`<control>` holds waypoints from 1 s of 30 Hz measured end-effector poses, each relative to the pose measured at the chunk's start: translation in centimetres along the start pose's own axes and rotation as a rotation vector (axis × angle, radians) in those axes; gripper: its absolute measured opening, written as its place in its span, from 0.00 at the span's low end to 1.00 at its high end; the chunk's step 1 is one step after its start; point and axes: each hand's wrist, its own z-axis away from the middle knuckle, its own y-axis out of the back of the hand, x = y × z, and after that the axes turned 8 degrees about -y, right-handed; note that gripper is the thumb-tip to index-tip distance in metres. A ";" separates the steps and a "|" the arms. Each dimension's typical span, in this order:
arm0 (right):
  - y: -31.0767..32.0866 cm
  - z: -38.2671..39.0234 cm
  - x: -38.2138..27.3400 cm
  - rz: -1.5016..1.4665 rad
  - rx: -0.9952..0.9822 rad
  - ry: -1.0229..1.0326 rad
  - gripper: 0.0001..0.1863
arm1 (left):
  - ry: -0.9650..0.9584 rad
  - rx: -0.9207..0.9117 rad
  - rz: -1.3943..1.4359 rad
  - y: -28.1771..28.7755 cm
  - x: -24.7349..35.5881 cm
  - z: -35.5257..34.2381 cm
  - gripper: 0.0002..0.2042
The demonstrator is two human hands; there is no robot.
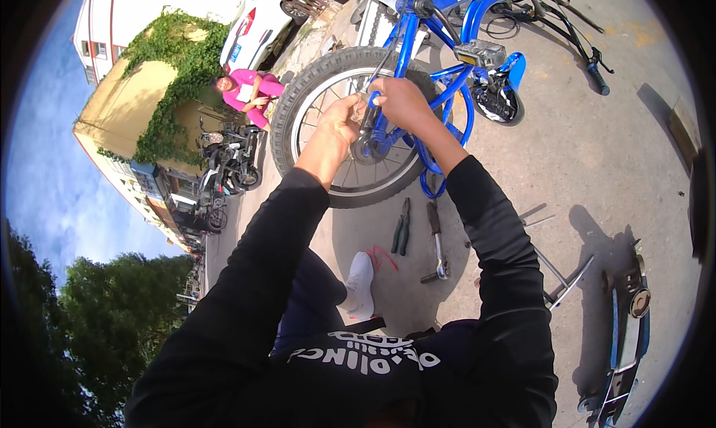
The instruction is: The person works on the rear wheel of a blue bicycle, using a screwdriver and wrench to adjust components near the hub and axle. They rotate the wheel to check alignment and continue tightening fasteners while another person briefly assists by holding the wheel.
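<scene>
Bicycle wheel (358, 200), twelve o'clock of my view, both my hands at its middle beside the blue frame (406, 48).

My left hand (339, 130) comes in at the hub's ten o'clock, fingers bent inward before the spokes; I cannot tell whether they pinch anything. My right hand (406, 104), at one o'clock, has its fingers curled at a blue frame end, their grip partly hidden. A pedal (481, 54) juts out between one and two. Below the wheel, toward five o'clock, lie pliers (401, 230) and a ratchet wrench (438, 238); my white shoe (361, 282) is at six. Someone in pink (242, 91) sits at ten.
</scene>
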 end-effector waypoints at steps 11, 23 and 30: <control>-0.1 -0.1 0.2 -0.001 0.006 0.001 0.12 | -0.008 -0.077 0.080 0.1 -0.1 0.7 0.02; 0.1 0.0 0.1 0.027 0.026 0.025 0.12 | -0.224 -0.163 0.029 0.3 -0.9 1.1 0.05; 0.0 -0.2 0.2 -0.004 0.024 0.012 0.14 | -0.248 -0.134 0.038 0.3 -1.5 1.4 0.05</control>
